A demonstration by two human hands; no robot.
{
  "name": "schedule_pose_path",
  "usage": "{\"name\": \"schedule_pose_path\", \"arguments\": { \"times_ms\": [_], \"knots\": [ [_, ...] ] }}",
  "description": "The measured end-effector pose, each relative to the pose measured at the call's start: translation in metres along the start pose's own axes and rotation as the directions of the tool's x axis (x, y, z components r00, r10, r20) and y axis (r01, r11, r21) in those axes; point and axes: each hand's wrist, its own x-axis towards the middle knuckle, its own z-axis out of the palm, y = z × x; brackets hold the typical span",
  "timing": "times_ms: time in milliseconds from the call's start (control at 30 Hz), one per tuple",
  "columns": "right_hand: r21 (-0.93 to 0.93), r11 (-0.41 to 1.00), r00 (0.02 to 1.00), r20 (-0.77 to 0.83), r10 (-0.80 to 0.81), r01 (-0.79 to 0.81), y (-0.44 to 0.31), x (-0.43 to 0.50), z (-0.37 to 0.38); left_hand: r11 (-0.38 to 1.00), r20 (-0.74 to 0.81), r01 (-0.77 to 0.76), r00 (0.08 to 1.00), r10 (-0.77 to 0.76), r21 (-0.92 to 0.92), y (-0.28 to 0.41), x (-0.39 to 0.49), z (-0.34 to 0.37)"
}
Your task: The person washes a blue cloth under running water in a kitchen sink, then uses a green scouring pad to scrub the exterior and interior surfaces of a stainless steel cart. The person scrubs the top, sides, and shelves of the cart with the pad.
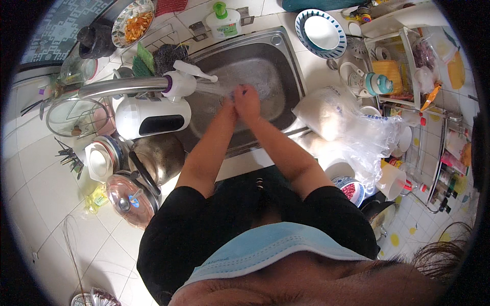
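My left hand (228, 103) and my right hand (248, 101) are pressed together over the stainless steel sink (264, 72). A stream of water (212, 87) from the white head of the faucet (183, 82) runs towards them. The right hand covers much of the left, and its fingers are curled. Small dark patches show at the fingers, but whether either hand holds something I cannot tell. Wet, whitish water marks (262, 90) lie on the sink's bottom just beyond the hands.
Left of the sink stand a metal pot (159, 157), stacked bowls (101, 158) and a glass lid (78, 116). Green scouring pads (144, 59) and a soap pump bottle (223, 23) are behind. To the right are nested bowls (320, 33), a plastic bag (325, 109) and a flask (369, 83).
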Motion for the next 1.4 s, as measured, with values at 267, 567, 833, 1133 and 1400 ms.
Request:
{"name": "schedule_pose_path", "arguments": {
  "times_ms": [267, 567, 833, 1133, 1400],
  "knots": [
    [-0.091, 0.993, 0.988, -0.127, -0.086, 0.075, 0.018, 0.018, 0.001, 0.897, 0.080, -0.254, 0.967, 0.241, 0.361, 0.014, -0.044, 0.019],
    [0.799, 0.229, 0.790, 0.423, 0.444, -0.556, 0.030, 0.018, -0.060, 0.419, 0.254, -0.623, 0.710, 0.657, 0.661, 0.059, -0.069, -0.041],
    [0.427, 0.884, 0.922, 0.386, 0.012, -0.190, -0.023, -0.049, 0.004, 0.990, 0.220, 0.133, 0.966, -0.137, 0.034, 0.038, -0.031, -0.014],
    [-0.166, 0.986, 0.980, -0.197, -0.037, 0.004, -0.020, 0.023, -0.023, 0.977, 0.077, -0.005, 0.997, -0.011, 0.214, -0.002, -0.025, 0.036],
    [-0.139, 0.958, 0.945, 0.248, -0.211, 0.251, -0.005, -0.025, 0.016, 0.985, 0.178, -0.028, 0.984, -0.003, 0.169, 0.011, 0.008, -0.006]
  ]
}}
